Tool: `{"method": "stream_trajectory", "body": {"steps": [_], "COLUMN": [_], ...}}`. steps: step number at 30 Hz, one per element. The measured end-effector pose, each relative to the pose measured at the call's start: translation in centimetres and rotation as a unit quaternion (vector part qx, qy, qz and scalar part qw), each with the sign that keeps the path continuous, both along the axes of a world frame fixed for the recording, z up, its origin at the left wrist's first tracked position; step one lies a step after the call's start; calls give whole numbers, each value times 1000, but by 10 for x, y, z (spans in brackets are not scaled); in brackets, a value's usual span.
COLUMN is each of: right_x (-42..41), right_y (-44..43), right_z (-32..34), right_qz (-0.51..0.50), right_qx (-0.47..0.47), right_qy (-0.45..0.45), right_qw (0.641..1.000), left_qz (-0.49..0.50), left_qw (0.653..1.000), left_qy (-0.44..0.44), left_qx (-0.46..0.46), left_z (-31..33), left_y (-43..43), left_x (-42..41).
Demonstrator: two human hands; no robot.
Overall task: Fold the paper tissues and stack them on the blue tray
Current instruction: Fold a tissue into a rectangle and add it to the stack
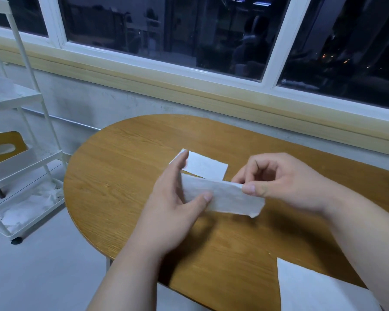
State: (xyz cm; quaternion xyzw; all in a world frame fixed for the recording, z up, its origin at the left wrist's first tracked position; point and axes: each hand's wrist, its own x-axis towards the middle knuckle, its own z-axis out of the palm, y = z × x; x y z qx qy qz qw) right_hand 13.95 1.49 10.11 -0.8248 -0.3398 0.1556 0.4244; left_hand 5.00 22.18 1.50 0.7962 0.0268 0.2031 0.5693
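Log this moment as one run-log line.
phase: folding | left hand: holds tissue strip | right hand: pinches its top edge | folded tissue: on table | loose sheet: near edge

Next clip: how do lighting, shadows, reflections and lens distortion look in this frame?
Head view: dim, bluish indoor light, with night outside. Head view: the window panes faintly mirror the room. Head view: wide-angle bend curves the window sill. Head view: a soft shadow lies on the table under the left hand and the tissue it holds. The image is slightly soft overall.
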Motion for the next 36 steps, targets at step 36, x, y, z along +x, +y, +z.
{"method": "stream_trajectory", "body": {"steps": [36], "right_x": [-164], "right_y": [-171], "right_z": [-83], "right_qz": [-392], "right_qx": [43], "right_qy": [2], "right_qw": [919], "left_qz": [-204], "left_qw": [955], "left_qy": [208], "left_qx": [45], "left_z": [7], "left_y": [-132], "left_x": [-54]}}
